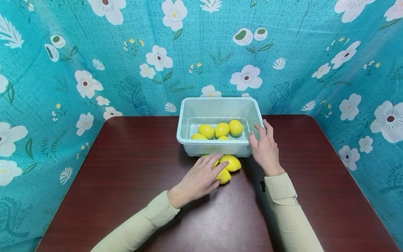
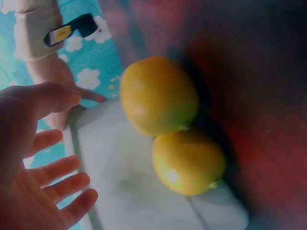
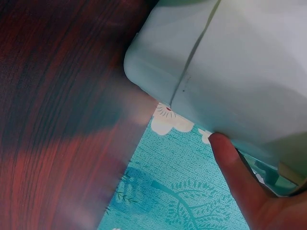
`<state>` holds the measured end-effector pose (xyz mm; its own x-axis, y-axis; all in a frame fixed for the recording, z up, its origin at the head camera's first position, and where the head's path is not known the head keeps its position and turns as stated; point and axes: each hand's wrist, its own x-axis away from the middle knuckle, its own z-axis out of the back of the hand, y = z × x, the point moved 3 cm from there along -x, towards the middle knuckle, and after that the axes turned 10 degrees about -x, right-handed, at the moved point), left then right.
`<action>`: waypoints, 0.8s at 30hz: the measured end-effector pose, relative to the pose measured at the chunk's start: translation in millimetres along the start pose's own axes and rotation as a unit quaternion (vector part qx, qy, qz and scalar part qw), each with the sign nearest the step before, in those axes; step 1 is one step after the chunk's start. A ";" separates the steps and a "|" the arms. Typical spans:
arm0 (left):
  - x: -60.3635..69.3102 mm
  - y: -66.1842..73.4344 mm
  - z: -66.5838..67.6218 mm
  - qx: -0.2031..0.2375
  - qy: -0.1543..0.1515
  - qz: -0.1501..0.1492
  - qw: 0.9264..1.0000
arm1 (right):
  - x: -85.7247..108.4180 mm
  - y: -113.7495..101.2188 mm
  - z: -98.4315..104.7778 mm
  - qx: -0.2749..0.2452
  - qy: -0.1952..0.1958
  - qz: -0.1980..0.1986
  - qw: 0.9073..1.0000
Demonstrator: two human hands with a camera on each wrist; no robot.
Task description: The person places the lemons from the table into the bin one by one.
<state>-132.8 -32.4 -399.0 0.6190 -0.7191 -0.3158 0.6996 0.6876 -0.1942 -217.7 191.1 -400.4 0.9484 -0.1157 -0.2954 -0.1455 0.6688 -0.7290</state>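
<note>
Three yellow lemons lie on the table in front of a pale blue bin (image 1: 217, 149): one at the right (image 1: 231, 163), one nearer the wearer (image 1: 223, 176), one mostly covered by fingers. Over them the left hand (image 1: 198, 178) reaches with relaxed, spread fingers; whether it touches them cannot be told. The left wrist view has that hand (image 2: 43, 158) beside two lemons (image 2: 158, 96), its fingers apart. At the bin's right wall, the right hand (image 1: 266, 150) has its fingers at the rim, loosely bent. In the right wrist view a finger (image 3: 228, 153) touches the bin (image 3: 230, 81).
Inside the bin several lemons (image 1: 222, 130) lie on its floor. The dark red-brown table (image 1: 126, 168) extends to both sides. A turquoise floral cloth (image 1: 195, 52) hangs behind the table and along both sides.
</note>
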 end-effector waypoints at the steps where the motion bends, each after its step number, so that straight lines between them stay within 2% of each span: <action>1: 0.3 0.2 -2.9 -0.001 -0.004 0.000 1.000 | 0.1 0.0 0.1 -0.001 0.000 0.000 1.000; 12: 3.9 4.5 -29.1 0.012 -0.045 0.004 0.999 | 1.0 0.2 0.1 -0.006 0.002 0.006 1.000; 24: 2.6 15.3 -42.1 -0.014 -0.067 -0.007 0.998 | 1.7 0.7 0.1 -0.007 0.007 0.009 1.000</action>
<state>-135.5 -19.4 -441.9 0.6525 -0.7346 -0.1862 0.6995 0.6783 -0.2251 -216.2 191.4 -401.3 0.9416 -0.1148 -0.3165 -0.1657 0.6602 -0.7325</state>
